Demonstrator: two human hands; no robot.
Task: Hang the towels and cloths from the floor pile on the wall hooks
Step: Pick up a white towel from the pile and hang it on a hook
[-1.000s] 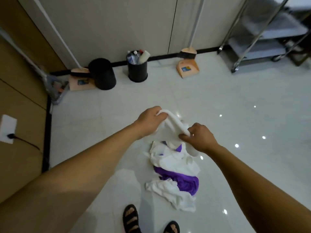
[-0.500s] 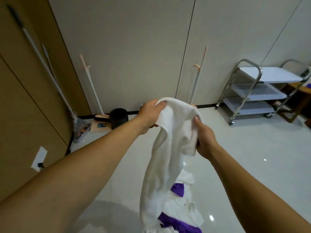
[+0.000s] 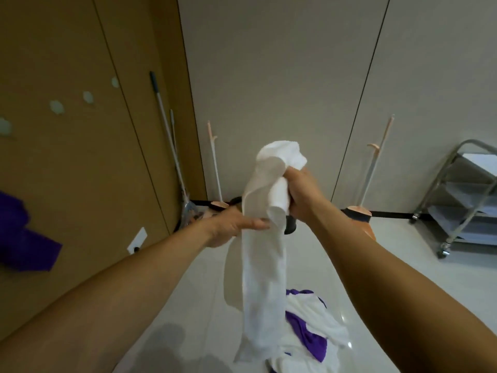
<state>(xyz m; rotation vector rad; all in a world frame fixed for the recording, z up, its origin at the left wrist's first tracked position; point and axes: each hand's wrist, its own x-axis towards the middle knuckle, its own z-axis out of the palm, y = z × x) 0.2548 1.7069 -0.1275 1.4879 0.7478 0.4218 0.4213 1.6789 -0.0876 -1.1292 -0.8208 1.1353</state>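
Note:
I hold a white towel (image 3: 262, 265) up in front of me; it hangs down long toward the floor. My right hand (image 3: 301, 192) grips its bunched top end. Lower down, my left hand (image 3: 234, 226) lays straight fingers across the towel's left edge; its thumb is hidden. Under the towel, the floor pile (image 3: 312, 329) of white and purple cloths lies on the pale tiles. Several round pale wall hooks (image 3: 56, 107) sit in a rising row on the brown wall at the left. A purple cloth (image 3: 24, 238) hangs on that wall at the far left.
A mop (image 3: 172, 146) leans in the corner. Two long-handled dustpans, one (image 3: 215, 162) at the left and the other (image 3: 376, 162) at the right, stand against the grey wall. A metal cart (image 3: 462, 195) stands at the right. A wall socket (image 3: 137, 239) sits low on the brown wall.
The towel has come up off the pile to chest height. My view has risen and turned left toward the brown wall. My left hand has dropped from the towel's top to its side.

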